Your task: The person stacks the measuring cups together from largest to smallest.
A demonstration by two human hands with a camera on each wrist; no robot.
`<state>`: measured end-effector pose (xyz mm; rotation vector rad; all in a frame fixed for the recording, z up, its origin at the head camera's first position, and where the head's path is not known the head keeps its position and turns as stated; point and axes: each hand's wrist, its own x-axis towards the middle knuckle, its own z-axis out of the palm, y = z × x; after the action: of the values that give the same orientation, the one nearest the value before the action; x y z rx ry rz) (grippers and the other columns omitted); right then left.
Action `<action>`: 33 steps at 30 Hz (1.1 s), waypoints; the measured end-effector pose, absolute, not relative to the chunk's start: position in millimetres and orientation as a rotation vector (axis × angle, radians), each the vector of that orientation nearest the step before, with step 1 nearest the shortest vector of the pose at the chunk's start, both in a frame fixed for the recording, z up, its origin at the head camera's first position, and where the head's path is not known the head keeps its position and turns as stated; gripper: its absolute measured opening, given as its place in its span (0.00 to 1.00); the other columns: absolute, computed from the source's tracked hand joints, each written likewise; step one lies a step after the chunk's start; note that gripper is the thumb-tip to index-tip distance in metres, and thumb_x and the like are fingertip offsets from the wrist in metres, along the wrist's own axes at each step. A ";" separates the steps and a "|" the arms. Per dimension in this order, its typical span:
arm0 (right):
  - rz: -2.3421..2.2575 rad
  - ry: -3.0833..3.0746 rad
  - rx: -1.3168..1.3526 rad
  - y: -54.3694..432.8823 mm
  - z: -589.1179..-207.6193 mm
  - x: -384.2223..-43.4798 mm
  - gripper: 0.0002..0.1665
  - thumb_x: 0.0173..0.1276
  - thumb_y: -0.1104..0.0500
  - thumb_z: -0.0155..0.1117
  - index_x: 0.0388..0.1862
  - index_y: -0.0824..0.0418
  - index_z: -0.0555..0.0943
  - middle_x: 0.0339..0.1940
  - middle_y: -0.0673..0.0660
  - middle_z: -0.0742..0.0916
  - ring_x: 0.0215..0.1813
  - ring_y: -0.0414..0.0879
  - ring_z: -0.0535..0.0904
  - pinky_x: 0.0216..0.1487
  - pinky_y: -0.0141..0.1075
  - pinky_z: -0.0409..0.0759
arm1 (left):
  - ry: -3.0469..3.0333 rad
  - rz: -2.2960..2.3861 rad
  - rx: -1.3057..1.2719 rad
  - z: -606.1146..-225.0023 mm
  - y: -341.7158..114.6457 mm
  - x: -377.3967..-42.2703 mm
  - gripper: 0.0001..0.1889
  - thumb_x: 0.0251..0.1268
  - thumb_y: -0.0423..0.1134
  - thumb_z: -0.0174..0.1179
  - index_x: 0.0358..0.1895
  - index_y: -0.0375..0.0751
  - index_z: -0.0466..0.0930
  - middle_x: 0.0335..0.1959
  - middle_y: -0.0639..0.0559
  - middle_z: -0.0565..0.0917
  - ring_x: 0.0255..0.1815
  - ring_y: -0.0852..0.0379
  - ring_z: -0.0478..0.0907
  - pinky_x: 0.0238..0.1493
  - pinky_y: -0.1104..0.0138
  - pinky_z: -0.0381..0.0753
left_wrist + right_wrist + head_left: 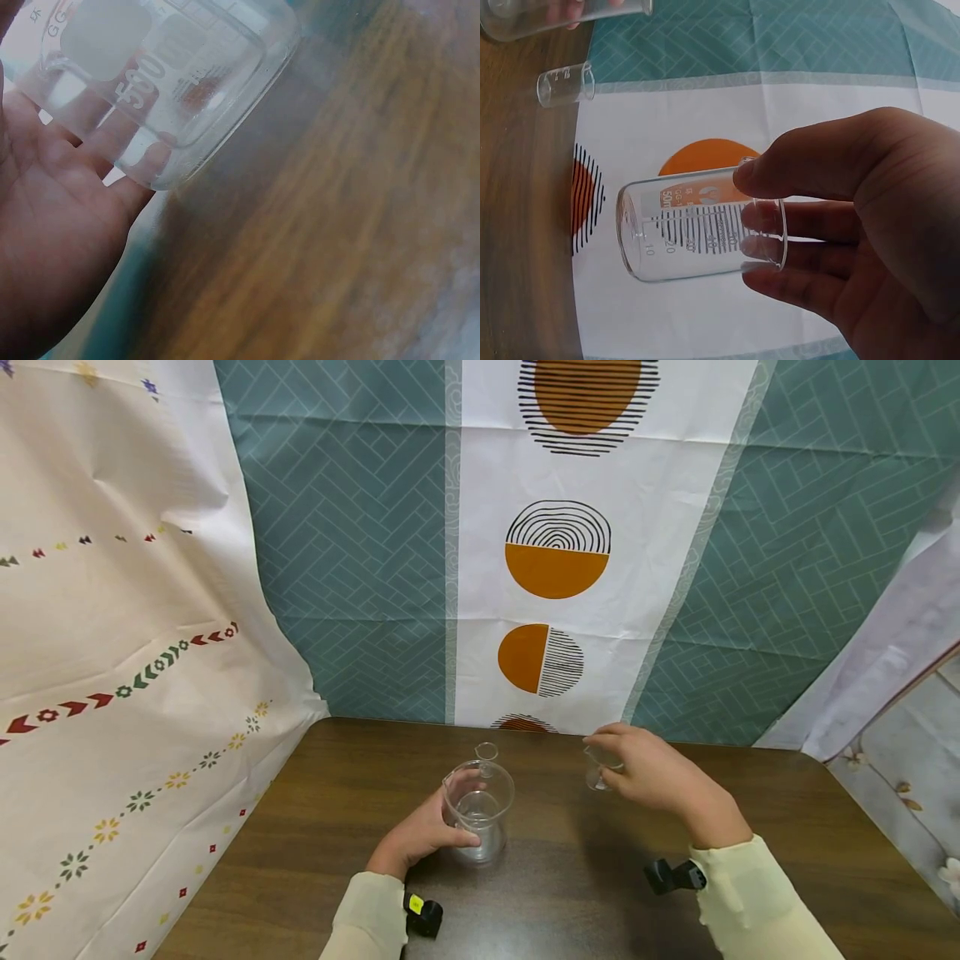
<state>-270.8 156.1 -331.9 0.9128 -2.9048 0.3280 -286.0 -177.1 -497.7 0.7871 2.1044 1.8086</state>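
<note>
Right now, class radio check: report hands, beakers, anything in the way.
Left hand grips large beaker. Right hand holds 50 ml beaker near its rim, off the table. Possible obstacle: smallest beaker, standing behind large beaker.

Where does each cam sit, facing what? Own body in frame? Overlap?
Head: worn on head, facing forward-down at wooden table; forearms, left grip, right grip visible.
Left: wrist-mounted, facing beaker marked 500; left grip visible.
Right: wrist-mounted, facing beaker marked 50, smallest beaker upper left; right grip, part of left grip visible.
Shared: head and right wrist show all three beakers.
</note>
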 end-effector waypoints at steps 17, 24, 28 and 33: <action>0.327 -2.787 0.988 142.5 -327.7 -265.2 0.24 0.63 0.62 0.64 0.59 0.64 0.78 0.56 0.59 0.81 0.55 0.54 0.79 0.56 0.49 0.78 | 2.100 1.815 0.805 -497.1 -177.5 -287.7 0.50 0.49 0.37 0.74 0.74 0.44 0.50 0.72 0.40 0.63 0.72 0.45 0.60 0.64 0.57 0.68; 0.330 -2.765 1.016 136.1 -325.7 -261.6 0.23 0.63 0.62 0.64 0.59 0.64 0.79 0.55 0.59 0.82 0.54 0.53 0.80 0.55 0.48 0.78 | 2.093 1.813 0.803 -497.7 -177.1 -287.2 0.50 0.50 0.38 0.73 0.74 0.44 0.51 0.72 0.40 0.64 0.71 0.45 0.61 0.62 0.61 0.71; 0.318 -2.742 1.046 132.6 -326.1 -260.0 0.24 0.63 0.63 0.64 0.59 0.64 0.79 0.54 0.58 0.82 0.52 0.51 0.80 0.52 0.46 0.79 | 2.079 1.822 0.814 -499.8 -177.1 -287.2 0.50 0.50 0.38 0.74 0.74 0.43 0.50 0.72 0.39 0.63 0.72 0.45 0.60 0.62 0.60 0.71; 0.297 -2.726 1.059 128.3 -324.5 -259.0 0.24 0.63 0.62 0.64 0.59 0.64 0.79 0.55 0.58 0.82 0.52 0.51 0.80 0.52 0.46 0.80 | 2.077 1.825 0.823 -500.6 -178.0 -288.3 0.50 0.49 0.38 0.74 0.74 0.45 0.50 0.72 0.40 0.63 0.72 0.46 0.60 0.62 0.60 0.70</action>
<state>-259.0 128.3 -324.5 1.0586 -2.7261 0.2972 -288.3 -178.0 -500.6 0.8226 2.0772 1.8250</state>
